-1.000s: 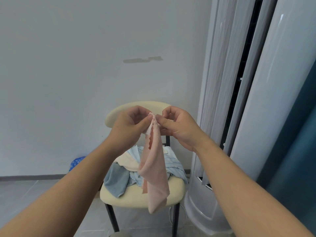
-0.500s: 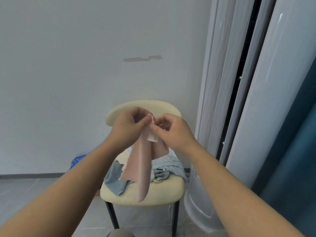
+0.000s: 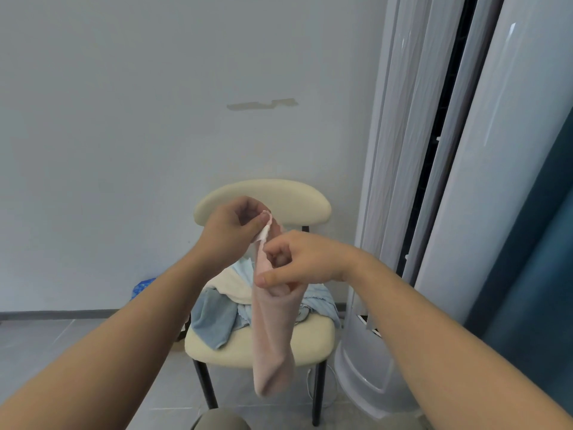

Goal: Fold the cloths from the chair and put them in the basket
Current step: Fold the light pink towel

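Change: the right hand (image 3: 305,259) has dropped from the top edge, where both hands met a second ago, to a spot lower down the pink cloth (image 3: 273,330).
Left hand: pinches the cloth's top corner between thumb and fingers, up in front of the chair (image 3: 263,198) backrest.
Right hand: fingers curled round the gathered cloth, just below and right of the left hand (image 3: 228,232).
Pink cloth: held in the air, hanging as a narrow strip that now reaches below the seat's front edge.
In the way: the strip and both hands hide the middle of the pile on the seat.
Around: a tall white floor unit (image 3: 459,187) just right of the chair; a dark blue curtain (image 3: 545,290) at the far right.
Count: one chair; one cloth held; three more visible on the seat: a grey-blue towel (image 3: 214,321), a cream cloth (image 3: 232,285) and a pale blue cloth (image 3: 322,301).
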